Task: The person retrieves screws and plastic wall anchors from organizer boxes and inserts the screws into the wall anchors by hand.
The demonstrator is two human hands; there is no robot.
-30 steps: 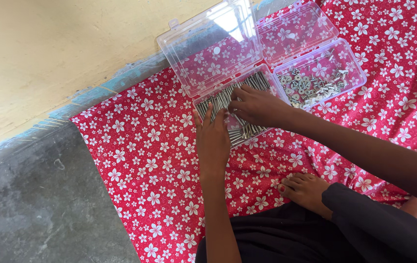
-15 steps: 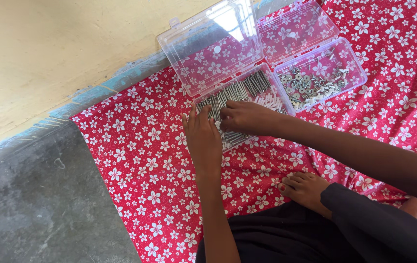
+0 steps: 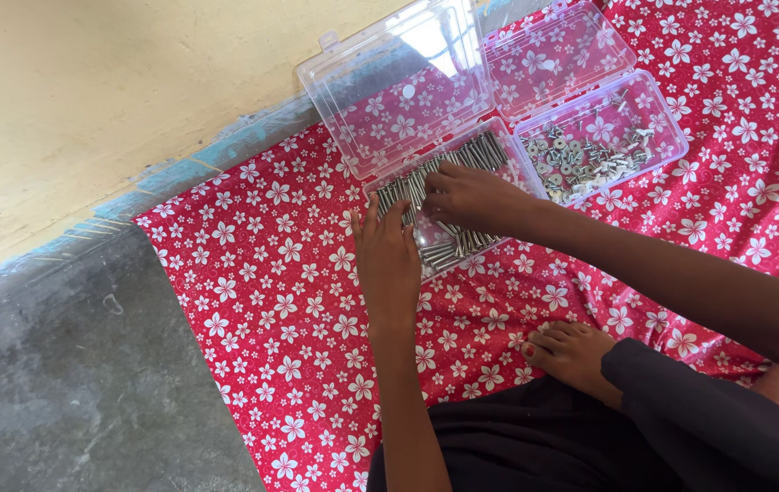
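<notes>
From my remote seat I see two bare forearms, no sleeves reaching the wrists, no rings, watch or bracelets on the left hand [image 3: 387, 260] or the right hand [image 3: 473, 199]. Black clothing [image 3: 608, 428] fills the lower right of the frame. A bare foot [image 3: 571, 353] shows beside it, its big toenail painted red.

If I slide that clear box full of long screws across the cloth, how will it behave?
The clear box is packed with steel screws, so probably heavy for its size. Its open lid stands hinged behind and may flop. The cloth likely bunches rather than letting it glide.
</notes>
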